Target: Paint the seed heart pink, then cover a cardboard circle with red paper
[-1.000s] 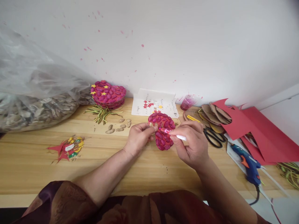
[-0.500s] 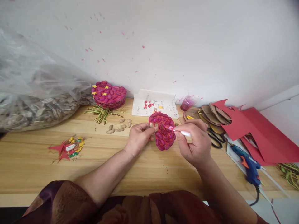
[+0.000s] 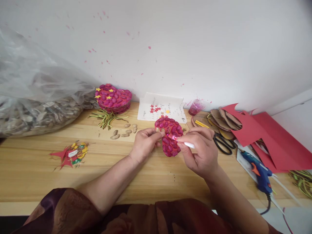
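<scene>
My left hand [image 3: 146,143] pinches the left edge of a plaque covered with magenta-painted peanuts [image 3: 170,149], held up above the table. A few peanuts near my left thumb show a paler, unpainted shell. My right hand [image 3: 200,150] is closed around a paintbrush [image 3: 189,145] with a white handle. The brush's pink tip rests against the middle of the plaque. Behind the plaque lies a white sheet [image 3: 143,110] with small red and yellow stars on it.
Left are a plastic bag of peanuts [image 3: 44,118], a magenta peanut stack [image 3: 114,100], loose peanuts [image 3: 125,135] and a star-shaped scrap pile [image 3: 70,154]. Right are a paint cup [image 3: 195,108], scissors [image 3: 223,144], cardboard pieces [image 3: 219,118], red paper [image 3: 275,139] and a glue gun [image 3: 262,177].
My right hand has moved slightly left and down, and the brush tip now sits lower on the plaque. My left hand and the plaque are nearly still.
</scene>
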Tool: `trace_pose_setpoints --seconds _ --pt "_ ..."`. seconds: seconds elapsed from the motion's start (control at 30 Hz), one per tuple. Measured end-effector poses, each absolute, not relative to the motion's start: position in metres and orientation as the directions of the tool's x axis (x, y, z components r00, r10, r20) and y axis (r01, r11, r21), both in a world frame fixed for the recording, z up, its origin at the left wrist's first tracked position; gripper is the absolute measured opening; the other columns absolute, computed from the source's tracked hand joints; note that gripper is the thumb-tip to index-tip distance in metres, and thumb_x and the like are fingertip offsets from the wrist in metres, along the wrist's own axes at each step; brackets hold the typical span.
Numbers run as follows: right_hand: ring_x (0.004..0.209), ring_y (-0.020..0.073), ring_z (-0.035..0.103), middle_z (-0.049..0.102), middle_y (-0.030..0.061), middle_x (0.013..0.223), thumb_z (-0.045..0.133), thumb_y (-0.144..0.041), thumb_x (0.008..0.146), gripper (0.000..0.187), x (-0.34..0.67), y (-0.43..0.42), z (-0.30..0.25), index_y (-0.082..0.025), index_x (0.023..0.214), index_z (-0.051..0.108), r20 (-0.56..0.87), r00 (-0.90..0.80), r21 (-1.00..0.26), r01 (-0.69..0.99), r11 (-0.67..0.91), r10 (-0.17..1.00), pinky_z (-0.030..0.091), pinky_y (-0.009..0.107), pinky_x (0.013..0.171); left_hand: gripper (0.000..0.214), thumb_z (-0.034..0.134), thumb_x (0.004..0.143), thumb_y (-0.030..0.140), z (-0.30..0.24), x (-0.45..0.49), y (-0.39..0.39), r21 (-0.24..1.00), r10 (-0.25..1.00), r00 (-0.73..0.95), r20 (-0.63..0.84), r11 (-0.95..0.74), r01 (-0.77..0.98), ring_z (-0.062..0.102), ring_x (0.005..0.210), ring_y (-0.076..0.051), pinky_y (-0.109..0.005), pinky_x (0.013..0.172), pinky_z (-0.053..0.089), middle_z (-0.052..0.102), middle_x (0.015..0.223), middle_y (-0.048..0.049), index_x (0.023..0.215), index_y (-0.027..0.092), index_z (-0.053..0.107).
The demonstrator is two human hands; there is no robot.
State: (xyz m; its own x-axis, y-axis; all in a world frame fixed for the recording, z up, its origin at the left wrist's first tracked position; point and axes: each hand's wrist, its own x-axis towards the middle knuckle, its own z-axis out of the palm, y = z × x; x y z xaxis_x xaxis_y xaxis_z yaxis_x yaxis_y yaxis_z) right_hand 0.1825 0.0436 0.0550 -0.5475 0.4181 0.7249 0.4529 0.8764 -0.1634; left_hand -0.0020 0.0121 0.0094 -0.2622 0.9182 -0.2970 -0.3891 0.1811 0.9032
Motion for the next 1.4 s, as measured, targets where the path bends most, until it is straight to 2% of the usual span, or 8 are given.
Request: trace_pose_setpoints --seconds 0.23,0.47,0.67,0.77,0.93,1.07,1.27,1.4 --pt "0.087 0.0225 0.062 0.07 0.0002 0.074 0.067 -0.017 0.087 0.01 0.186 0.048 0.056 -0.024 0.094 0.064 0.741 -0.524 -0.116 0.517 0.848 0.42 0.04 0.041 0.084 0.029 0.086 0.064 0.038 0.008 -0.003 0.013 0.895 0.917 -0.257 -0.307 0.186 -0.405 0.049 0.046 -0.007 -0.022 0.046 0.028 0.06 0.058 0.0012 0.067 0.014 0.071" --pt "0.084 0.022 0.062 0.071 0.0044 0.086 0.064 -0.027 0.092 0.004 0.219 0.096 0.076 -0.024 0.093 0.066 0.812 -0.227 -0.227 0.725 0.65 0.537 0.047 0.037 0.08 0.031 0.088 0.061 0.037 0.006 -0.003 0.014 0.87 0.902 -0.256 -0.346 0.207 -0.446 0.05 0.047 -0.006 -0.02 0.045 0.029 0.064 0.064 -0.0005 0.069 0.012 0.071" --pt "0.086 0.0268 0.06 0.068 0.0064 0.081 0.056 -0.041 0.091 0.021 0.246 0.173 0.088 -0.023 0.093 0.067 0.678 -0.024 -0.317 0.892 0.322 0.735 0.044 0.04 0.08 0.032 0.089 0.061 0.039 0.005 -0.002 0.014 0.865 0.905 -0.24 -0.351 0.216 -0.453 0.052 0.046 -0.006 -0.02 0.044 0.03 0.063 0.063 0.0006 0.069 0.013 0.071" --pt "0.089 0.0281 0.058 0.07 0.0089 0.084 0.052 -0.041 0.091 0.027 0.241 0.199 0.084 -0.021 0.096 0.069 0.548 -0.013 -0.308 0.926 0.216 0.836 0.043 0.041 0.082 0.032 0.089 0.06 0.038 0.006 -0.003 0.014 0.864 0.904 -0.242 -0.353 0.215 -0.455 0.052 0.046 -0.006 -0.02 0.044 0.031 0.064 0.063 0.0005 0.069 0.013 0.071" --pt "0.094 0.0313 0.057 0.072 0.0101 0.084 0.061 -0.044 0.084 0.025 0.224 0.224 0.072 -0.021 0.083 0.072 0.399 -0.043 -0.271 0.949 0.162 0.916 0.041 0.042 0.083 0.033 0.089 0.06 0.038 0.007 -0.003 0.014 0.859 0.902 -0.239 -0.361 0.221 -0.462 0.051 0.046 -0.006 -0.019 0.044 0.032 0.062 0.062 0.0015 0.068 0.013 0.07" --pt "0.1 0.0355 0.055 0.071 0.0124 0.084 0.064 -0.051 0.082 0.032 0.216 0.229 0.066 -0.021 0.077 0.072 0.317 -0.039 -0.247 0.961 0.122 0.948 0.04 0.047 0.084 0.034 0.089 0.062 0.04 0.006 -0.003 0.014 0.858 0.903 -0.233 -0.361 0.224 -0.462 0.051 0.046 -0.006 -0.018 0.044 0.031 0.06 0.061 0.0018 0.069 0.013 0.07" --pt "0.103 0.0354 0.054 0.073 0.0101 0.09 0.059 -0.049 0.085 0.03 0.217 0.225 0.072 -0.023 0.086 0.074 0.363 -0.018 -0.262 0.957 0.121 0.932 0.039 0.048 0.087 0.035 0.09 0.06 0.041 0.007 -0.002 0.014 0.862 0.905 -0.236 -0.354 0.218 -0.458 0.051 0.047 -0.007 -0.019 0.044 0.031 0.061 0.06 0.0009 0.067 0.013 0.07" --pt "0.093 0.0316 0.058 0.073 0.0092 0.082 0.061 -0.049 0.084 0.029 0.221 0.224 0.072 -0.023 0.086 0.074 0.381 -0.048 -0.274 0.948 0.162 0.923 0.04 0.045 0.085 0.034 0.089 0.06 0.04 0.007 -0.002 0.015 0.858 0.897 -0.24 -0.37 0.231 -0.459 0.051 0.046 -0.007 -0.019 0.043 0.031 0.061 0.059 0.001 0.067 0.014 0.069"
